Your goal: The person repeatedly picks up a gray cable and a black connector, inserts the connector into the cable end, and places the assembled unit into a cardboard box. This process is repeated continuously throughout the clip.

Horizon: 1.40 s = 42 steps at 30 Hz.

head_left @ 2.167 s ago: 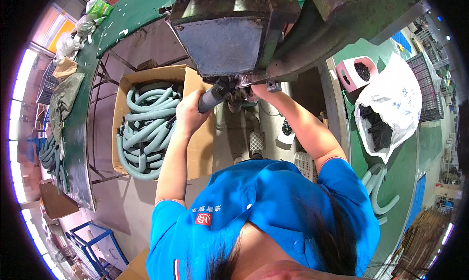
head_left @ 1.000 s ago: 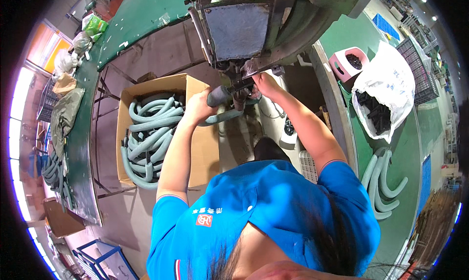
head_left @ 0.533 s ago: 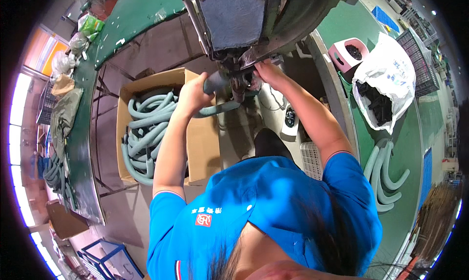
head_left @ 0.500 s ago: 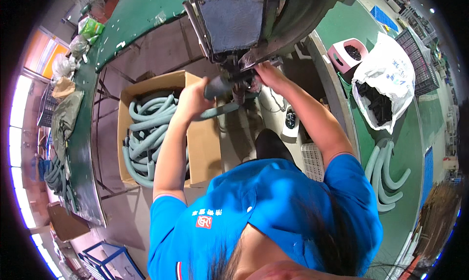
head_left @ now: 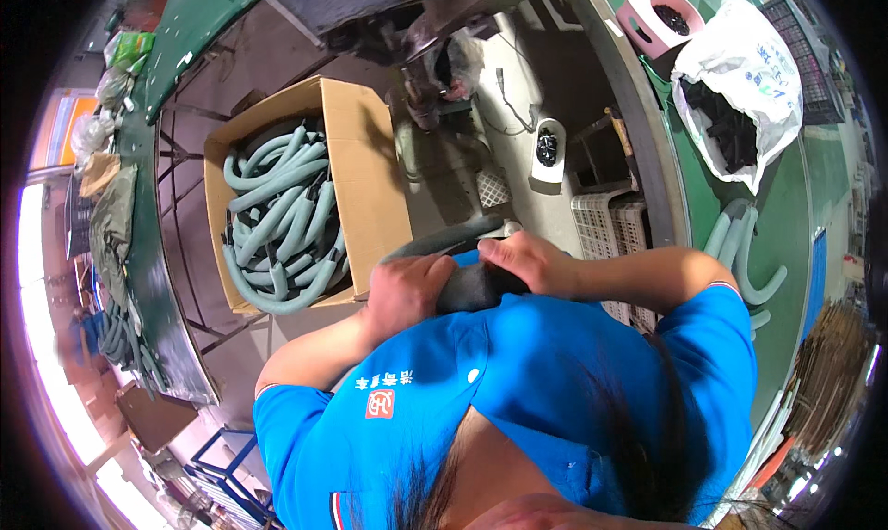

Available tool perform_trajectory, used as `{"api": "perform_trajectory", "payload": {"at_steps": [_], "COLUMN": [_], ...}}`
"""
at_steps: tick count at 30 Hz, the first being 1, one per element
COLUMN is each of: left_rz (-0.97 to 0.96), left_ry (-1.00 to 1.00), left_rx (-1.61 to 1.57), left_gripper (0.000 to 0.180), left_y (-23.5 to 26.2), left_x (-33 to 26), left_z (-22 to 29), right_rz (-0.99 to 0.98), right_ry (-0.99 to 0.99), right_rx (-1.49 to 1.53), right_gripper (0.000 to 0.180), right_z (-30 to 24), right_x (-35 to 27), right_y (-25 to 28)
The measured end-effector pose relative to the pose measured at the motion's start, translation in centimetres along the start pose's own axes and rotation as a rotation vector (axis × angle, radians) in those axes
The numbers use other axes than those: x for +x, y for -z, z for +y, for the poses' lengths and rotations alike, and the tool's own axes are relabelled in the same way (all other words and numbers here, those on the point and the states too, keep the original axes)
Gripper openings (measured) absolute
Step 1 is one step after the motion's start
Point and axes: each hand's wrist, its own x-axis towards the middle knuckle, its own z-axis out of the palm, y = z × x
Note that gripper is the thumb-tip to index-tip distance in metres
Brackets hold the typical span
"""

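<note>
Close to my chest, a dark grey hose [head_left: 442, 240] curves in front of me, with a black piece [head_left: 474, 289] between my two hands. My left hand [head_left: 407, 288] is closed around the hose on the left. On the right, my right hand [head_left: 529, 260] grips the other part of it, thumb pressed against it near a pale tip. Whether the black piece is part of the same hose, I cannot tell. Several grey-green hoses [head_left: 294, 217] lie coiled in an open cardboard box [head_left: 370, 197] to the left of my hands.
A dark machine [head_left: 370, 7] stands ahead. On the right-hand green table [head_left: 786, 215] are a pink bin [head_left: 647, 26] of small black parts, a white sack [head_left: 782, 86] of black pieces and more hoses [head_left: 754, 262]. A white tray [head_left: 548, 160] and plastic crates [head_left: 597, 225] sit below.
Both hands have come back from the machine toward my chest, bringing the hose with them. The machine now sits higher in view.
</note>
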Motion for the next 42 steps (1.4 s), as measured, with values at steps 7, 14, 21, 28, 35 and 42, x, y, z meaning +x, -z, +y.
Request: {"api": "perform_trajectory", "payload": {"at_steps": [7,14,21,28,35,42], "left_rz": [-0.03,0.838,0.622,-0.063,0.222,0.35], "left_ry": [-0.02,0.667,0.578,1.046,-0.146,-0.16], "left_rx": [0.033,-0.855,-1.873,-0.222,-1.339,-1.245], "left_gripper": [0.033,0.017,0.023,0.065,0.098,0.095], "left_y": [-2.2,-1.9,-2.9,-11.1,-4.3,-2.8], "left_x": [4.4,5.0,4.7,7.3,22.6,22.0], "left_z": [0.8,-1.8,-7.7,-12.9,6.9,10.0], "right_rz": [0.2,1.108,0.482,0.41,0.119,0.098], "right_ry": [-0.051,0.052,0.025,0.142,0.288,0.508], "right_rx": [0.119,-0.021,0.493,0.298,0.081,-0.181], "right_gripper": [0.057,0.037,0.067,0.051,0.033,0.041], "right_z": [2.4,7.6,11.1,6.5,4.3,3.2], "right_x": [-1.1,-5.3,-9.7,-7.8,-6.8,-6.4], "right_y": [2.6,9.1,11.2,8.7,8.4,7.0]}}
